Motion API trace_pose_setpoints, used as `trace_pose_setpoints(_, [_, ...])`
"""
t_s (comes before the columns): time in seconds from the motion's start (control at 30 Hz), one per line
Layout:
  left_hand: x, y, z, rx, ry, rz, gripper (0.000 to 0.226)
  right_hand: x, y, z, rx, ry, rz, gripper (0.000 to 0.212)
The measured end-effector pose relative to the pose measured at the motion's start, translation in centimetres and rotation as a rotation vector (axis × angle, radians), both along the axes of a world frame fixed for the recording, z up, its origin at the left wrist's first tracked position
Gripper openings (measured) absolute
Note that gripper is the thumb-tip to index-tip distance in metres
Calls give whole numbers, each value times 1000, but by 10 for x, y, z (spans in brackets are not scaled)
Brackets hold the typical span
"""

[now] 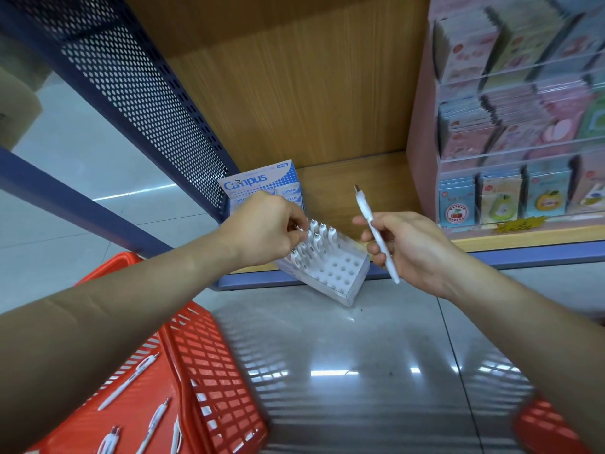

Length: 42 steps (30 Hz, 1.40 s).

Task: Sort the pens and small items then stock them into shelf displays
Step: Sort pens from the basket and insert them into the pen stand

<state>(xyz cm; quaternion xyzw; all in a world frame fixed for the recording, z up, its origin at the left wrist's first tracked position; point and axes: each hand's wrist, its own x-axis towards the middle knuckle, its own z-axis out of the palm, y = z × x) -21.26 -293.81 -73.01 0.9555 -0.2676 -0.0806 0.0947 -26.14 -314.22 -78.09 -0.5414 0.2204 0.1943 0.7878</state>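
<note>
A white pen display block (340,273) with rows of holes sits tilted at the front edge of the bottom wooden shelf (353,181). Several white pens (319,235) stand in its far holes. My left hand (265,229) pinches the top of one of those pens at the block's left side. My right hand (409,247) holds a single white pen (376,232) between thumb and fingers, tip end down, just right of the block. More white pens (131,381) lie loose in the red basket (209,371) at lower left.
A blue Campus notebook pack (262,183) leans behind the block. A clear tiered rack of sticker packs (517,132) fills the shelf's right side. A blue perforated metal panel (137,93) bounds the left. Glossy grey floor (360,371) lies below; another red basket corner (550,424) shows lower right.
</note>
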Motion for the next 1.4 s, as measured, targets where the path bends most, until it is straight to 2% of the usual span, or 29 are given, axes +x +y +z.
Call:
trace_pose_setpoints(0.27, [-1, 2, -15, 54, 53, -73, 14, -1, 0, -3, -17, -2, 67, 27])
trace_pose_setpoints(0.4, [2, 2, -17, 46, 76, -13, 14, 0, -1, -3, -9, -22, 32, 29])
trace_pose_setpoints(0.6, [2, 1, -25, -9, 55, 37, 11, -1, -1, -9, -110, -79, 118, 22])
trace_pose_setpoints(0.87, [4, -3, -39, 1, 3, 10, 11, -5, -1, -5, -12, -99, 112, 25])
trace_pose_setpoints(1.0, [3, -1, -34, 27, 42, 25, 16, -5, 0, -4, -10, -110, 110, 21])
trace_pose_setpoints(1.07, [1, -1, -25, -91, 92, 131, 16, -5, -1, -5, -21, -116, 120, 21])
trace_pose_setpoints(1.13, [3, -3, -10, -337, 189, 286, 14, -5, -1, -6, -36, -125, 146, 21])
trace_pose_setpoints(1.23, [8, -7, 10, -713, 447, 426, 19, -4, -1, -5, -56, -143, 206, 20])
trace_pose_setpoints(1.3, [9, -11, 16, -778, 530, 416, 17, -4, -1, -5, -60, -152, 250, 21])
trace_pose_setpoints(1.4, [7, -15, 17, -744, 557, 409, 10, -5, 0, -5, -52, -162, 300, 23])
